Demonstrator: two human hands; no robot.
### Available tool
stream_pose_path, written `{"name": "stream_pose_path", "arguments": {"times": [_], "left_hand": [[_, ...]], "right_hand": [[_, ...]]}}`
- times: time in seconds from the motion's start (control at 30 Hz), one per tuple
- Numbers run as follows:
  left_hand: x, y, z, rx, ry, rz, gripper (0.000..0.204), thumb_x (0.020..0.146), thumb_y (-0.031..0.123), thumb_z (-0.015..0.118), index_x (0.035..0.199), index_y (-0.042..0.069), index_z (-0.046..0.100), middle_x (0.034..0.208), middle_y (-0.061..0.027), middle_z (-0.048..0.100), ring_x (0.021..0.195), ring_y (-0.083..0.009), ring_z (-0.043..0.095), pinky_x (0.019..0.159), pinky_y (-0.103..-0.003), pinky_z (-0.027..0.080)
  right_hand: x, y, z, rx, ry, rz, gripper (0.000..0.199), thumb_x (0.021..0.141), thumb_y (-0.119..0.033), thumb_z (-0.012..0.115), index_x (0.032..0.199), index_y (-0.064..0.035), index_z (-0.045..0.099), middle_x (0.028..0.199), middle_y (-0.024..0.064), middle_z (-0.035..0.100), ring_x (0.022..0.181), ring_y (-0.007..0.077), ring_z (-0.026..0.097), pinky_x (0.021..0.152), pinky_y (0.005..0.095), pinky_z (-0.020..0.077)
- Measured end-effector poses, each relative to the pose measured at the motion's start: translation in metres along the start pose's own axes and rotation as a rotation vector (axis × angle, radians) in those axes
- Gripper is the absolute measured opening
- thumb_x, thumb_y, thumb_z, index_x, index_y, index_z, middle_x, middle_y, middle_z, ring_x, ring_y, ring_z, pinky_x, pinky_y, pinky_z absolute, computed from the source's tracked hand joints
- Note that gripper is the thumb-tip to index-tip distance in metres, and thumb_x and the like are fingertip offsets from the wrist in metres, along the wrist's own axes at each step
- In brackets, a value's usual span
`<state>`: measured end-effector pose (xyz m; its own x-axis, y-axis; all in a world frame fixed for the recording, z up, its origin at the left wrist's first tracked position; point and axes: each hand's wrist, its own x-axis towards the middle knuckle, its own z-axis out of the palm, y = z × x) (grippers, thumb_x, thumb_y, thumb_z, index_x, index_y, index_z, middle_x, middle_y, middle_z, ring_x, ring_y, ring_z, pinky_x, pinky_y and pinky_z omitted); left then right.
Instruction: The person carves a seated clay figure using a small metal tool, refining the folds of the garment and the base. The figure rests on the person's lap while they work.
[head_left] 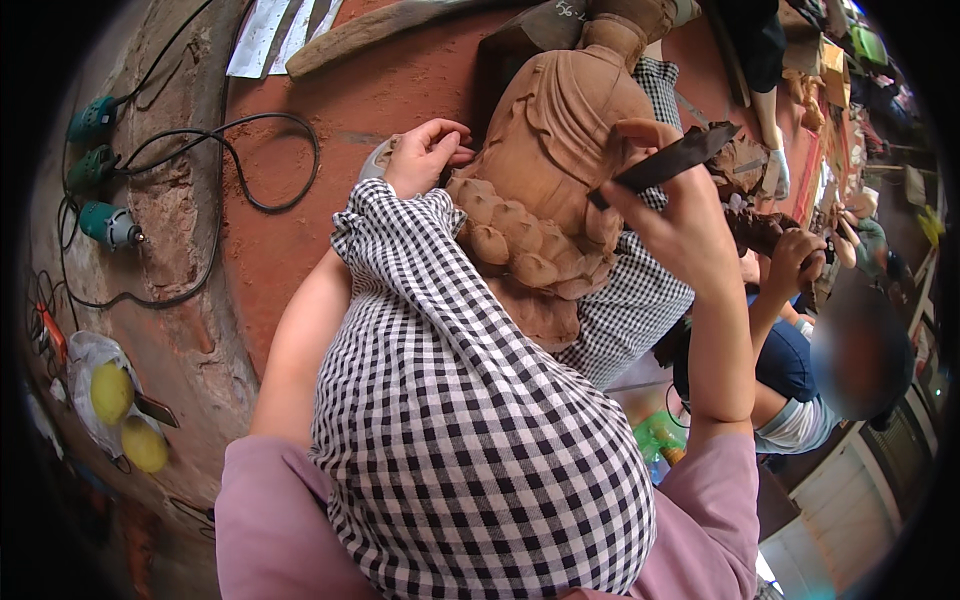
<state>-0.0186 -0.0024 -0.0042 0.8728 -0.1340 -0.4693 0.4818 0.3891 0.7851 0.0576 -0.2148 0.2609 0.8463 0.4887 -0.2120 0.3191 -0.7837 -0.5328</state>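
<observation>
A carved brown wooden figure (560, 110) with robe folds lies across my lap, its narrower end pointing away from me. Rounded, petal-like lumps (515, 235) ring its near end. My right hand (665, 205) is raised over the figure's right side, pinching a dark flat strip (680, 160) whose exact kind I cannot make out. At the figure's left edge is my left hand (425, 158), its fingers curled in and the thumb close to the index finger. What those fingers hold, if anything, is hidden. Black-and-white checked cloth (450, 400) covers my lap.
Teal power tools (105, 225) with looping black cables lie on the left ledge, above yellow fruits (112, 392) in a plastic bag. A long wooden piece (380, 30) rests on the red floor ahead. At right, another person's hand (795, 255) grips a dark carved piece.
</observation>
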Motion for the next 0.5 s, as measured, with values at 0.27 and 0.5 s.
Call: {"name": "stream_pose_path", "arguments": {"times": [0.27, 0.5], "left_hand": [[0.001, -0.001, -0.001, 0.005, -0.010, 0.013, 0.025, 0.105, 0.011, 0.052, 0.122, -0.005, 0.060, 0.116, -0.0135, 0.067, 0.101, -0.0185, 0.069, 0.092, -0.030, 0.058], [0.001, -0.003, -0.004, 0.004, -0.017, 0.016, 0.025, 0.105, 0.011, 0.051, 0.122, -0.005, 0.060, 0.116, -0.0140, 0.067, 0.101, -0.0187, 0.070, 0.091, -0.030, 0.058]], "right_hand": [[0.003, 0.013, 0.000, 0.207, 0.047, 0.184, 0.019, 0.085, -0.006, 0.075, 0.102, 0.0026, 0.071, 0.107, 0.0163, 0.071, 0.089, 0.0246, 0.070, 0.080, 0.0319, 0.0541], [0.003, 0.018, 0.000, 0.354, 0.025, 0.223, 0.025, 0.084, -0.003, 0.076, 0.107, 0.0053, 0.070, 0.117, 0.0149, 0.069, 0.106, 0.0160, 0.067, 0.085, 0.0305, 0.0540]]}}
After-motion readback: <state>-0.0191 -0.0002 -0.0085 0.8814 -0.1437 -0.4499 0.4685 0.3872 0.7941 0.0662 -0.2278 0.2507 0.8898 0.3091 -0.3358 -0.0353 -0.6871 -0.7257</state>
